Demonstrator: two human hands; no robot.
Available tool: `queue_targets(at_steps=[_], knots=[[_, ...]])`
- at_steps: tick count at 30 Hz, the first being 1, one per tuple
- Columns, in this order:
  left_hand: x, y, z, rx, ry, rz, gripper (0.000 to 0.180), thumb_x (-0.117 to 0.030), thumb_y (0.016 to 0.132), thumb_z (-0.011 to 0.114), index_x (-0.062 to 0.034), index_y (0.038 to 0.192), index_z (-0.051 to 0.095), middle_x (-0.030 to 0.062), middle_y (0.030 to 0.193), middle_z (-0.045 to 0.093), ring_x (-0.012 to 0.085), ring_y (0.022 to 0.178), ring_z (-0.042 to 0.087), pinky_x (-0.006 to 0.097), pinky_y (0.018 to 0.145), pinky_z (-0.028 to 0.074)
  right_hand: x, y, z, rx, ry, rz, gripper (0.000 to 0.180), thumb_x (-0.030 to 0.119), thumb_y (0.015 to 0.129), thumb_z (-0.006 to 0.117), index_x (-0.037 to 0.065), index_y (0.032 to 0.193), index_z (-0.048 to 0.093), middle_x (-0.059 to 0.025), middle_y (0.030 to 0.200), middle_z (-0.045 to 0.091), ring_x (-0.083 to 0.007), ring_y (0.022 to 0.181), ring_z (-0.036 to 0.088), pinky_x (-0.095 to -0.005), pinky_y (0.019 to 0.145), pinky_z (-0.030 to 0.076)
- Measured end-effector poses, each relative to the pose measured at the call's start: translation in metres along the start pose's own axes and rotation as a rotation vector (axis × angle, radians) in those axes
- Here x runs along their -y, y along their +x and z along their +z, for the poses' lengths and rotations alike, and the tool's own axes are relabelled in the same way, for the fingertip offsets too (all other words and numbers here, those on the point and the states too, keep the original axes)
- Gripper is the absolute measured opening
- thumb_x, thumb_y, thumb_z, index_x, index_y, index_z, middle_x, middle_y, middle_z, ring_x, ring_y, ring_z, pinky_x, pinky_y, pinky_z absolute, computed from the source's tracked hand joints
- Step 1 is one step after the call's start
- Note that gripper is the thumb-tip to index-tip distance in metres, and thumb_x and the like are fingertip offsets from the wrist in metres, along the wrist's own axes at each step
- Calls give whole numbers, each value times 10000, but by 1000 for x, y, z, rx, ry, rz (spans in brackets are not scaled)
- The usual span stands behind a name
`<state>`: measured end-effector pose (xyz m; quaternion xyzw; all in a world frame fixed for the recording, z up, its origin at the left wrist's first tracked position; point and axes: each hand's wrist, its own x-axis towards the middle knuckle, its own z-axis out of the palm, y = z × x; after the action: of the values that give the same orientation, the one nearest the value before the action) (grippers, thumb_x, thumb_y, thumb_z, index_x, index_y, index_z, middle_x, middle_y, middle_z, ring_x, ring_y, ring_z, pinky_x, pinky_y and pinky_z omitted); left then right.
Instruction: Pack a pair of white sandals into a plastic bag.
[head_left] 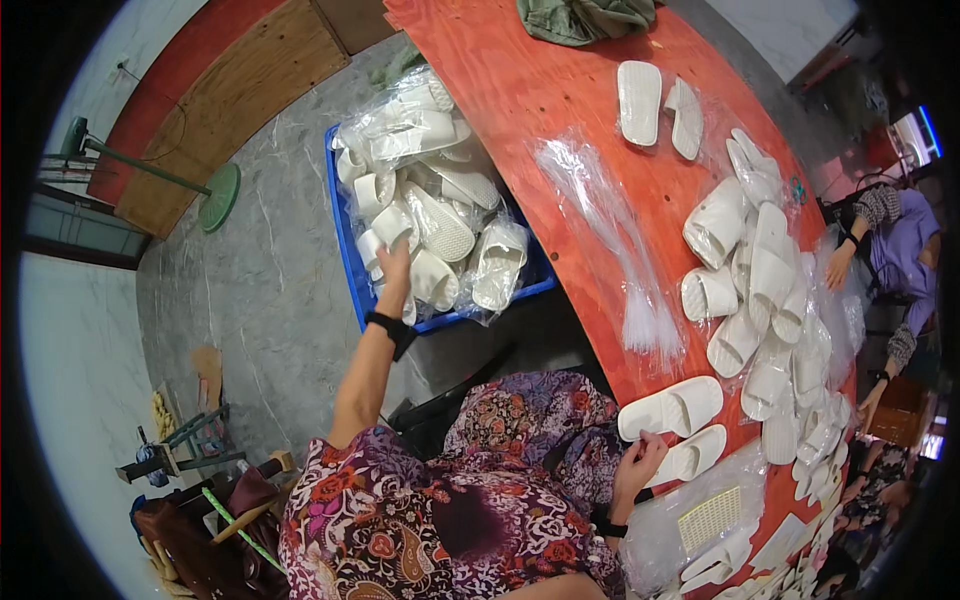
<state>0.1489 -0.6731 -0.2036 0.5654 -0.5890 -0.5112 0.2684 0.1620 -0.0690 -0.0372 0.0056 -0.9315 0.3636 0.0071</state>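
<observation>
My left hand [394,268] reaches into a blue plastic crate [350,285] on the left, its fingers closed at a white slipper [392,228]; the fingertips are partly hidden. The crate is heaped with white slippers, many in clear plastic bags. By the table's near edge, my right hand [640,466] has its fingers bent together at the toe-to-heel edge of an unbagged white slipper [705,452]. Its mate, another white slipper [672,408], lies just beyond, parallel to it.
A red wooden table [560,215] carries a stack of clear plastic bags [605,235] and a pile of bagged slippers [770,285]. Across the table sits a person in purple [905,245]. A green stand [220,198] stands on the grey floor; a bagged yellow grid-patterned sheet [708,520] lies nearby.
</observation>
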Motion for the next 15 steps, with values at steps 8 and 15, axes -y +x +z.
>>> queue_targets(at_steps=[8, 15], knots=[[-173, 79, 40, -174, 173, 151, 1337, -578, 569, 824, 48, 1460, 48, 342, 1477, 119, 458, 1387, 132, 476, 1131, 174, 0, -2, -3, -30, -68, -10, 231, -56, 816, 517, -17, 1038, 566, -169, 1054, 490, -315, 971, 522, -360, 806, 462], [-155, 158, 52, 128, 31, -106, 1367, -558, 658, 782, -71, 1452, -218, 328, 1507, -15, 431, 1410, 100, 497, 1123, 176, 7, 2, -3, -38, -159, -11, 206, -64, 809, 520, -13, 1006, 552, -177, 1023, 499, -334, 969, 519, -382, 795, 457]])
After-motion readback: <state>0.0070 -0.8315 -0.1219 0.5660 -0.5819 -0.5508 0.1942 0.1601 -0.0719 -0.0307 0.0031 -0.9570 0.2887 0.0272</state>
